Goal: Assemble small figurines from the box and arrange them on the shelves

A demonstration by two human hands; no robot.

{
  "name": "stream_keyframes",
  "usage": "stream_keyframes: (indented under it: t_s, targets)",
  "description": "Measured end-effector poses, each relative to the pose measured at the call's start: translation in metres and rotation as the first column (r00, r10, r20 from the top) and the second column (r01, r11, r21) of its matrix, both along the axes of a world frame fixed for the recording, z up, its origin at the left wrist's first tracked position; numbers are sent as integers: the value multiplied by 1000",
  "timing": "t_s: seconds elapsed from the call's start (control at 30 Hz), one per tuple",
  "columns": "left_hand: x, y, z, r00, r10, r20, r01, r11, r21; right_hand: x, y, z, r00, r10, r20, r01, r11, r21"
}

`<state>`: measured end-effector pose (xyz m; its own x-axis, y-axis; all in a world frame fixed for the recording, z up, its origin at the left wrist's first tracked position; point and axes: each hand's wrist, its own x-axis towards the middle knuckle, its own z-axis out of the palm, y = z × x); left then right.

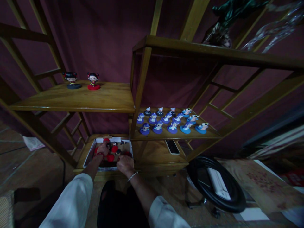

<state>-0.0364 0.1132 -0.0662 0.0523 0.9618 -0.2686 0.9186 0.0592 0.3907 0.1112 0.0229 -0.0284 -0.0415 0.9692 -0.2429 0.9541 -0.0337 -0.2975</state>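
A shallow white box [89, 157] on the bottom shelf holds several small black-haired figurines and red round bases [110, 157]. My left hand [102, 149], with a red bead bracelet at the wrist, reaches into the box's left part. Its fingers are bent in beside a red piece [106, 140], but what they grip is hard to make out. Over the box's front right corner is my right hand [125, 164], a silver bracelet on its wrist. Its fingers are curled closed, with a black-headed figurine [118, 152] right by the fingertips; whether they hold it is unclear.
Two black-haired figurines [93, 79] stand on the upper left shelf [71, 100]. Rows of purple, blue and black-based figurines [173, 126] fill the right shelf, above a phone [173, 147]. A round black stool [235, 198] carries a white object [218, 183]. Wooden posts divide the shelves.
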Motion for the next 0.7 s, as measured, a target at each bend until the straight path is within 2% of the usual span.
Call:
stream_keyframes:
  t_s: [0.23,0.7]
  targets:
    - [3,1,-4,985,157,71,-160,986,38,1,-2,0,1000,1,-10,0,999,36]
    - [5,-2,-2,980,188,58,-192,980,56,0,0,-1,1000,-12,-11,12,1000,8]
